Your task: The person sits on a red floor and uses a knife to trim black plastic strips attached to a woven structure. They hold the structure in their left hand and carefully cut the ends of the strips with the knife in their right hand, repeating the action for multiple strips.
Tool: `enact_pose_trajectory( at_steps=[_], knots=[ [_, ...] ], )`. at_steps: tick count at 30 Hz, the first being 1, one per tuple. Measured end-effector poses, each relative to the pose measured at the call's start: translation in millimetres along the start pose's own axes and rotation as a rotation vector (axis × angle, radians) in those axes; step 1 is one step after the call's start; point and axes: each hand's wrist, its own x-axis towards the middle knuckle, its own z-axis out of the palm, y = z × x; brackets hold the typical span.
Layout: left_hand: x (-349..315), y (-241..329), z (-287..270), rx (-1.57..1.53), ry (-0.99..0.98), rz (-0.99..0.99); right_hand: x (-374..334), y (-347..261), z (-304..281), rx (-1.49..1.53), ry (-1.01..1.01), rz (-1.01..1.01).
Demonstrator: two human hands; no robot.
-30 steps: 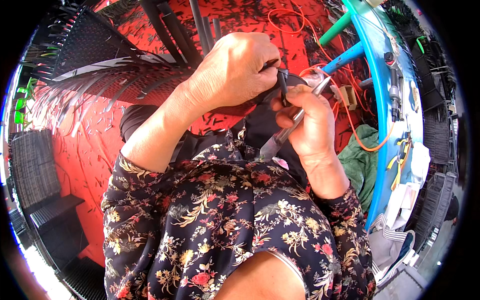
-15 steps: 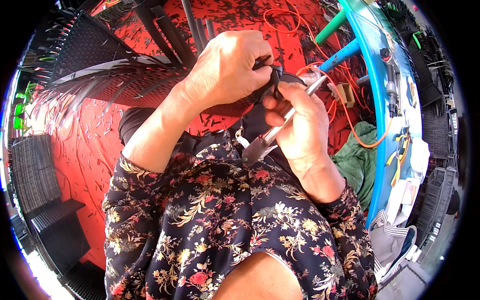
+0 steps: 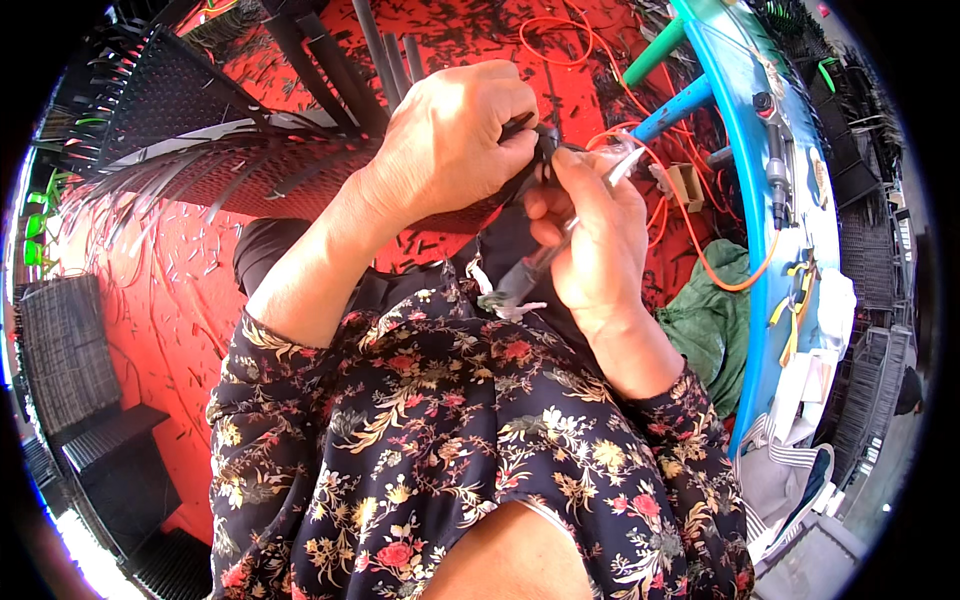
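Observation:
My left hand (image 3: 450,135) is closed in a pinch on a black strip (image 3: 547,143) at the edge of a woven black wicker piece (image 3: 310,180). Loose strip ends fan out from this piece to the left. Close on its right, my right hand (image 3: 605,240) also has thumb and fingers closed at the strip. Across that palm lies a pointed metal tool (image 3: 625,165), its bright tip sticking out past the thumb and its blurred dark handle slanting down toward my lap. The tool's exact kind is unclear. The fingers partly hide the strip.
Strip offcuts litter the red floor covering (image 3: 180,330). At the right stands a blue-rimmed table (image 3: 750,130) holding a long dark power tool (image 3: 777,165). An orange hose (image 3: 725,285) loops beside it, above a green cloth (image 3: 710,310). Dark woven panels (image 3: 70,340) stand at the left.
The pointed tool has turned slightly in my right hand and its handle is blurred. Both hands stay close together at the strip, shifted only a little in the view.

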Motion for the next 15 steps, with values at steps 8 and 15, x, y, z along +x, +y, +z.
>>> enact_pose_trajectory(
  at_steps=[8, 15],
  knots=[
    [-2.3, 1.1, 0.3, -0.015, 0.003, 0.032, 1.8, 9.3, -14.7, -0.213, -0.068, -0.175],
    [-1.8, -1.0, 0.2, 0.005, 0.021, 0.032, 15.2, 11.1, -6.8, -0.173, -0.031, -0.216]
  ],
)
